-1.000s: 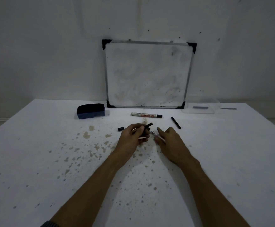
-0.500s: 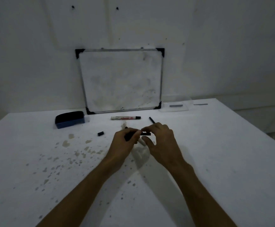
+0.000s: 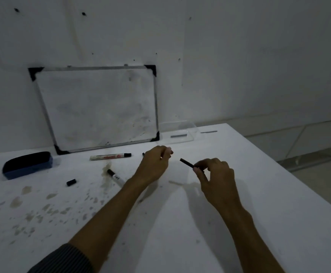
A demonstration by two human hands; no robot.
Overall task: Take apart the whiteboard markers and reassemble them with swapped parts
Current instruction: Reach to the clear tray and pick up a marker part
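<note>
Right hand (image 3: pixel 217 178) pinched a thin black marker part (image 3: pixel 187 163) between thumb and fingertips, its free end pointing up-left, above the white table (image 3: pixel 259 203). Left hand (image 3: pixel 155 164) was curled with fingers closed near the fingertips; whether it held anything could not be told. A small dark end (image 3: pixel 143 154) showed just behind it. One marker (image 3: pixel 110 156) lay flat near the whiteboard (image 3: pixel 99 107), which leaned on the wall. Second marker body (image 3: pixel 115 177) lay tilted beside the left forearm. Small black cap (image 3: pixel 71 182) sat apart to the left. Dark eraser (image 3: pixel 27 164) rested at far left. Clear tray (image 3: pixel 180 133) stood right of the board.
</note>
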